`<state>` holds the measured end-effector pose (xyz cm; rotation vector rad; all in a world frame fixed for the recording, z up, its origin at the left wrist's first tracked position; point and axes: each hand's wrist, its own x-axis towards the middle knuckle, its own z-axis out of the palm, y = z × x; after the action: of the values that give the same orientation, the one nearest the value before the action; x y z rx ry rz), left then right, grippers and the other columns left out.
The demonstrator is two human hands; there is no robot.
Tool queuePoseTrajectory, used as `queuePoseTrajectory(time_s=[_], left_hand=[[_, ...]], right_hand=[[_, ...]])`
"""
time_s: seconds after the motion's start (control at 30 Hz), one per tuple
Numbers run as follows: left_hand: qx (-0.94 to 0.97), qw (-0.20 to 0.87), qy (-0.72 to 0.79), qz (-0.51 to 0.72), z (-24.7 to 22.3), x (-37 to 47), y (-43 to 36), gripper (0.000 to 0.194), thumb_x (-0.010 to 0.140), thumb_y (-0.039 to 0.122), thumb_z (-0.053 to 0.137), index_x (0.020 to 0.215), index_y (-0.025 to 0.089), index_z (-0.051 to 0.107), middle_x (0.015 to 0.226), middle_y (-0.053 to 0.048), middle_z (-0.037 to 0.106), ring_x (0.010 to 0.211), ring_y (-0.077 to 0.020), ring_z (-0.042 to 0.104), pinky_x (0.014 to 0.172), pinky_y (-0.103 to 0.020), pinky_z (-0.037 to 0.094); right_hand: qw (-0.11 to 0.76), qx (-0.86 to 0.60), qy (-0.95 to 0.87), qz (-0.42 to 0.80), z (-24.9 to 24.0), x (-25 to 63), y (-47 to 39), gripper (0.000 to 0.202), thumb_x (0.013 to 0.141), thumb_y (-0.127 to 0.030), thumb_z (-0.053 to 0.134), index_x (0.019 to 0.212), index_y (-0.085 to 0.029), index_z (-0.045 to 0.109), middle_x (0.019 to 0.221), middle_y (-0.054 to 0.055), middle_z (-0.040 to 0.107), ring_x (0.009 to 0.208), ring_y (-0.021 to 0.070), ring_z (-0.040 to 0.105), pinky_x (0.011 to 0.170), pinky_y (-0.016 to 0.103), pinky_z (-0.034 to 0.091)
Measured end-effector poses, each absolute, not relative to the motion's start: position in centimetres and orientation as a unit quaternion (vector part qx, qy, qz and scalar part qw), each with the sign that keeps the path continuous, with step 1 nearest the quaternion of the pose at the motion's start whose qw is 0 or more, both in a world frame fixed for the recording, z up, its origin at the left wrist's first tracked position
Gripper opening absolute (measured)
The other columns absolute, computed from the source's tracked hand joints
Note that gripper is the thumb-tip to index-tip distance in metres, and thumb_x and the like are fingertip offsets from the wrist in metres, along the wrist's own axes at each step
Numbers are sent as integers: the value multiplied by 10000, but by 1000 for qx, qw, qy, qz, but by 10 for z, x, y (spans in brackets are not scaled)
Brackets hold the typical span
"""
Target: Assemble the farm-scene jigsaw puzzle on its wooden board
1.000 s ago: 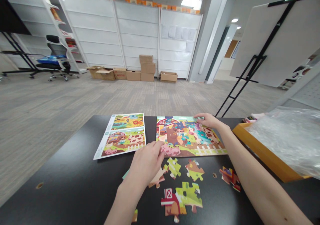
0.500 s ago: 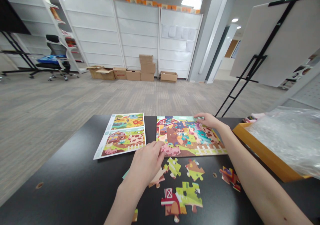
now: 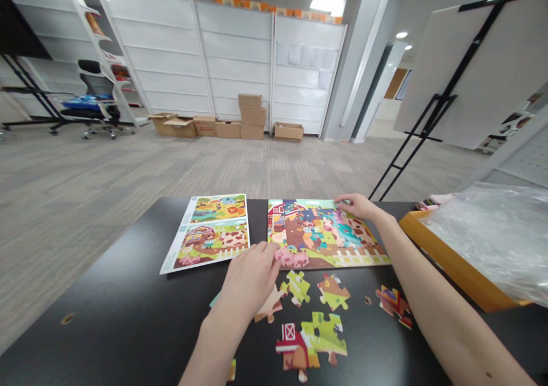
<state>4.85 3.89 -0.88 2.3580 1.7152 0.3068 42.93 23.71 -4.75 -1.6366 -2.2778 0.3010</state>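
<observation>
Two bare hands reach over a black table (image 3: 107,294) to a jigsaw puzzle (image 3: 314,234) that lies flat between them. The left hand (image 3: 253,274) is half closed, its fingers bent together at the puzzle's near left corner; whether it pinches anything cannot be told. The right hand (image 3: 356,206) is loosely curled, fingertips at the far edge; its grip cannot be made out either. Touching opposite edges like this probably keeps the puzzle steady and square.

The puzzle is a bright farm scene: a red barn toward the far left, a pink pig beside the left fingertips, a brown-spotted cow below the right hand, a white fence along the near edge. Its middle is a jumble of blue, brown and teal pieces that look mismatched or piled.

Just beyond the left hand, to its left, lies a printed sheet (image 3: 234,239) with two pictures, one a similar farm, perhaps set there for easy comparing. Right of the left wrist are a green piece (image 3: 297,287) and a brown-and-green piece (image 3: 334,290); nearer the body, a barn-and-grass cluster (image 3: 310,343). A red piece (image 3: 394,305) sits beside the right forearm, and past that, a yellow box (image 3: 460,277) holds clear plastic (image 3: 492,234).
</observation>
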Motion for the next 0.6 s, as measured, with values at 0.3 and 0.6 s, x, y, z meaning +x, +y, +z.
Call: queuePoseTrajectory(time_s=[0.3,0.6], left_hand=[[800,102,581,105,-8,48,38,209,986,245,471,1127,237,625,1057,-48,697,986,-220,674,795,-312,476],[802,105,580,98,-5,49,38,210,987,240,462,1116,232,627,1037,-47,692,977,-224,677,786,-320,478]], right_hand=[[165,-582,-791,87,-50,430,239,268,831,-386,622,976,-240,794,1116,50,776,1018,277,717,899,362,559],[140,-574,-805,53,-44,424,236,245,836,-348,607,955,-242,793,1131,51,769,1041,259,712,921,342,554]])
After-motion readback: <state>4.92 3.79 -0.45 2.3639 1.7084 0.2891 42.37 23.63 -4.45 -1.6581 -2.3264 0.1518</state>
